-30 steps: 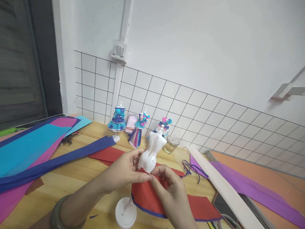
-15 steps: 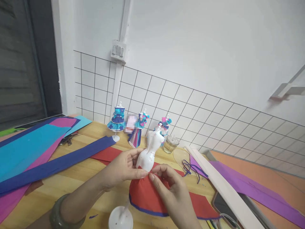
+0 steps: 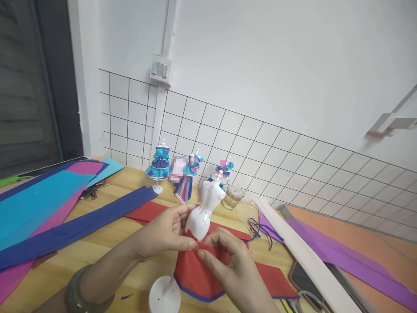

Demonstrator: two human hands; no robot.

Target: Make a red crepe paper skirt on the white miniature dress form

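Tilted over the table is a small white dress form (image 3: 199, 221) on a round white base (image 3: 164, 296). A red skirt (image 3: 195, 274) with a blue hem wraps around its lower hips. My left hand (image 3: 164, 232) is closed around the form's hip, its thumb pressing the skirt's top edge at the front. At that same edge, my right hand (image 3: 233, 261) pinches the red material between thumb and fingers. Behind the hands lies a long red strip (image 3: 150, 211), partly hidden by them and the form.
Several dressed small forms stand along the wall, one in a blue dress (image 3: 158, 165). Near them is a lidded glass cup (image 3: 233, 198). A dark blue strip (image 3: 78, 226) and cyan sheets (image 3: 42, 195) lie left; a pale long board (image 3: 302, 256) and purple strip (image 3: 345, 269) lie right.
The skirt's top edge sits slightly lower on the form, with a red fold now showing across the front. My right hand's thumb has shifted a little down and left.
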